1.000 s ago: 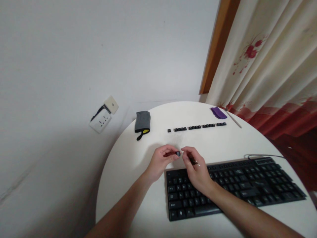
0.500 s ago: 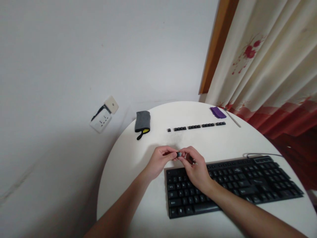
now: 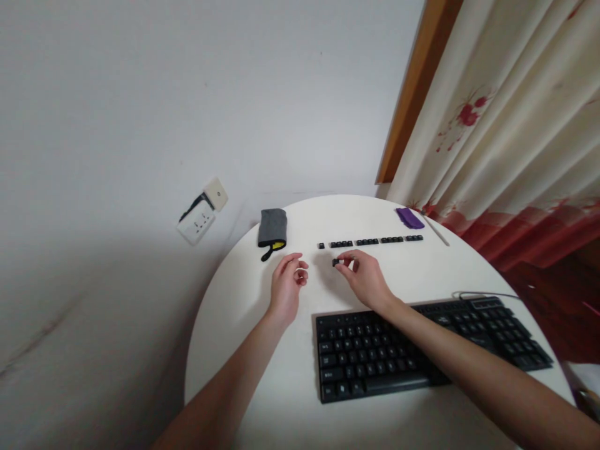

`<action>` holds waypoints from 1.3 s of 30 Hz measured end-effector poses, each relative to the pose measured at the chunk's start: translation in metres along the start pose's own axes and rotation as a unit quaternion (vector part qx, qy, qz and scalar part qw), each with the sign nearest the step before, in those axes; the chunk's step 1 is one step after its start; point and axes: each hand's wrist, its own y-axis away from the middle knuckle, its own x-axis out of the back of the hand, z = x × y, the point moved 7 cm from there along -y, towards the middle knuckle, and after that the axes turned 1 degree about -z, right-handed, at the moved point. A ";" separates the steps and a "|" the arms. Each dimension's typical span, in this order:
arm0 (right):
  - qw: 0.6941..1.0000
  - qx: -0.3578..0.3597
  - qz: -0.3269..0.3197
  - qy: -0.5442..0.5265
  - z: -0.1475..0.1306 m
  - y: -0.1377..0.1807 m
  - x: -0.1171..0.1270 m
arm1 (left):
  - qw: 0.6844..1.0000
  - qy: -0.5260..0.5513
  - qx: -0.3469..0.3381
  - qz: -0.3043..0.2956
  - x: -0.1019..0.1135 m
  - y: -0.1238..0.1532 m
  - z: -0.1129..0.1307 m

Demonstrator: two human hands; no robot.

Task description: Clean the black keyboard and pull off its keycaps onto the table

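Note:
My right hand pinches a small black keycap between thumb and fingertips, just above the round white table and below a row of removed keycaps. My left hand hovers to the left of it, fingers loosely curled and apart, holding nothing. A black keyboard lies in front of both hands, under my right forearm.
A grey pouch with a yellow tab lies at the table's back left. A purple cloth and a thin stick sit at the back right by the curtain. A wall socket is on the wall at left.
Both hands held the keycap together above the keyboard. Now my right hand has carried it forward toward the keycap row, and my left hand has let go and drawn apart.

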 end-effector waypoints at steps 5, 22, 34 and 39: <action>0.980 0.014 -0.096 0.176 0.014 -0.033 -0.034 | 1.000 -0.006 0.024 0.006 0.001 0.001 -0.008; 0.964 -0.054 -0.104 0.241 0.029 -0.033 -0.044 | 0.999 -0.012 0.019 0.029 0.006 -0.001 -0.006; 0.957 -0.109 -0.101 0.249 0.030 -0.045 -0.056 | 0.999 -0.005 0.029 0.033 0.007 -0.001 -0.006; 0.956 -0.112 -0.097 0.252 0.029 -0.049 -0.058 | 0.999 -0.005 0.030 0.031 0.007 -0.001 -0.006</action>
